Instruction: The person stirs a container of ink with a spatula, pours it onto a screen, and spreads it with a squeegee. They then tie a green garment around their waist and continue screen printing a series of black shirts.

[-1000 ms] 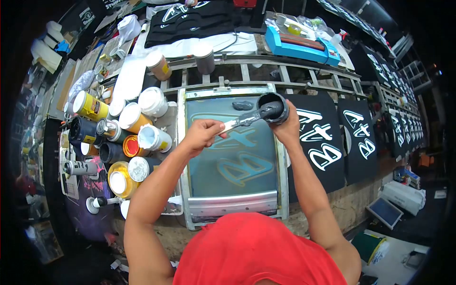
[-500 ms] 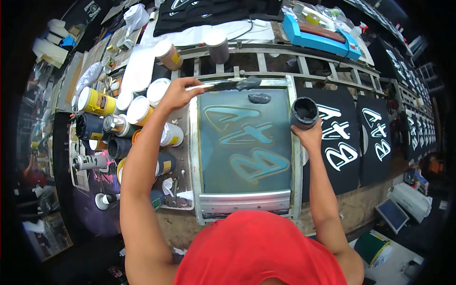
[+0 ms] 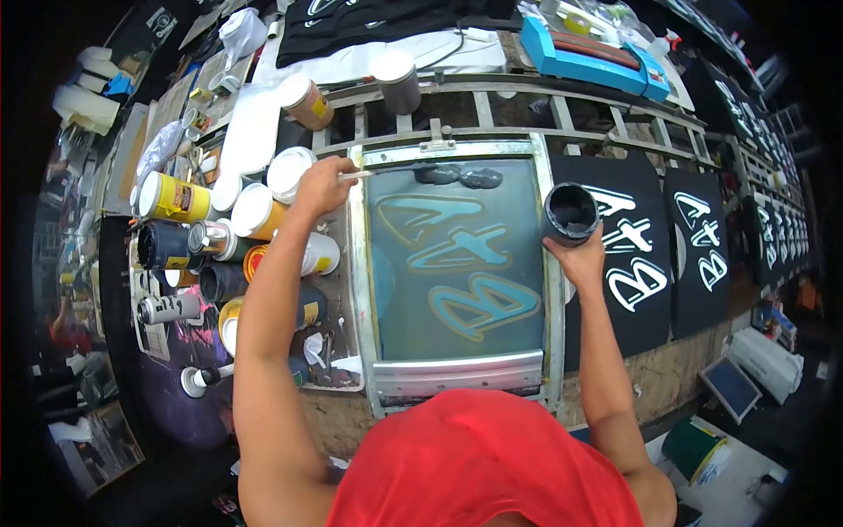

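Note:
My left hand is closed round the handle of a spatula, whose dark, ink-covered end lies at the top of the screen mesh. Dark ink sits there in a lump touching the spatula's end. The framed screen bears outlined letters. My right hand holds a dark ink jar, its open mouth facing up, over the frame's right edge. A metal squeegee rests across the lower end of the screen.
Many paint tubs, such as a yellow one, crowd the left side. Black fabric pieces with white letters lie at the right. Behind the screen are metal rails, two upright containers and a blue device.
The spatula first left the jar for the screen's top edge, then came down onto the mesh beside the ink lump. The jar moved right, away from the spatula, and turned upright.

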The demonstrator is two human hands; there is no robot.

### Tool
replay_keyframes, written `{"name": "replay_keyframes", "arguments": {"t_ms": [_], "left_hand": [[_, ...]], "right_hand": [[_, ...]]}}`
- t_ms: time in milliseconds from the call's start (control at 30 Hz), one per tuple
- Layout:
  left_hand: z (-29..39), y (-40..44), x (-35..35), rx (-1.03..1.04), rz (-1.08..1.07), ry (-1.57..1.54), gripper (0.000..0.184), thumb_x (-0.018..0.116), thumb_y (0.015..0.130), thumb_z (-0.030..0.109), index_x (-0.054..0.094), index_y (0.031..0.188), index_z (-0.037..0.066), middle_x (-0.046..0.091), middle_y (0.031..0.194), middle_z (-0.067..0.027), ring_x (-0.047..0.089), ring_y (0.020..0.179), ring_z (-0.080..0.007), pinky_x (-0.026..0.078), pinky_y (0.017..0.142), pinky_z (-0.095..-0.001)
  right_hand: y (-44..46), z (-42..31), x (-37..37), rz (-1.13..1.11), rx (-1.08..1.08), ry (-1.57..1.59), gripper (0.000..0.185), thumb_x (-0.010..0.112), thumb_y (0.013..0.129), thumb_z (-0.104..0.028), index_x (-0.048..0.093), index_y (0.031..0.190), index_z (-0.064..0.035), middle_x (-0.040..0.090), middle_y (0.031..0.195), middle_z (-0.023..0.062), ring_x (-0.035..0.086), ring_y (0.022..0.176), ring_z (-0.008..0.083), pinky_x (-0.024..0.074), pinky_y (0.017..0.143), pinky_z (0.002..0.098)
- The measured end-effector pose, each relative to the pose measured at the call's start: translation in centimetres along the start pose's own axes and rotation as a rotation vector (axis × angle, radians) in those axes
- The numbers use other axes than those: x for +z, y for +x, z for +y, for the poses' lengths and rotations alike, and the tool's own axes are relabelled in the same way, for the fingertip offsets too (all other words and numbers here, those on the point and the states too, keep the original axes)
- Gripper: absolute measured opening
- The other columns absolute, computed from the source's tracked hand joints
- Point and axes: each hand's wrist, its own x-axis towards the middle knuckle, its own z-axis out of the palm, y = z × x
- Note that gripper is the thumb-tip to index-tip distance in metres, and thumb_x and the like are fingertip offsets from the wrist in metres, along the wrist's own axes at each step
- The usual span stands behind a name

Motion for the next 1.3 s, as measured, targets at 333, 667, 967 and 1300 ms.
{"name": "replay_keyframes", "arguments": {"t_ms": [333, 667, 967, 1300], "left_hand": [[9.1, -3.6, -17.1, 0.055, -0.064, -0.255, 0.022, 0.078, 0.084, 0.02, 0.076, 0.098, 0.003, 0.074, 0.085, -0.0142, 0.068, 0.077, -0.0257, 0.052, 0.08, -0.037], [25.9, -7.7, -17.0, 0.676, 0.196, 0.245, 0.009, 0.065, 0.085, 0.01, 0.063, 0.082, 0.002, 0.063, 0.074, -0.0133, 0.068, 0.069, -0.0301, 0.055, 0.06, -0.0414], [26.5, -7.4, -12.7, 0.247, -0.198, -0.226, 0.033, 0.057, 0.095, 0.023, 0.072, 0.086, -0.006, 0.068, 0.077, -0.0257, 0.066, 0.077, -0.045, 0.053, 0.071, -0.0474], [25.7, -7.7, -5.2, -0.156, -0.273, -0.854, 0.033, 0.059, 0.1, 0.03, 0.073, 0.104, 0.0, 0.066, 0.071, -0.0025, 0.048, 0.051, -0.0074, 0.037, 0.046, -0.0278]], "right_hand": [[1.6, 1.1, 4.8, 0.058, -0.514, -0.029, 0.087, 0.09, 0.066, -0.008, 0.046, 0.141, -0.0018, 0.064, 0.128, 0.0169, 0.064, 0.117, 0.0299, 0.0512, 0.099, 0.037], [1.8, -6.9, 1.8, 0.218, -0.858, -0.017, 0.099, 0.091, 0.065, -0.003, 0.039, 0.149, -0.0051, 0.051, 0.146, 0.0191, 0.051, 0.133, 0.0375, 0.0412, 0.112, 0.0436], [3.3, -8.7, -0.3, 0.539, -1.024, -0.136, 0.089, 0.089, 0.068, -0.009, 0.041, 0.142, -0.0019, 0.053, 0.14, 0.02, 0.051, 0.132, 0.0385, 0.0326, 0.116, 0.0572], [2.3, -7.0, 1.0, 0.521, -0.922, -0.092, 0.093, 0.09, 0.066, -0.011, 0.039, 0.144, -0.0018, 0.05, 0.143, 0.0202, 0.046, 0.136, 0.0405, 0.0322, 0.117, 0.055]]}}
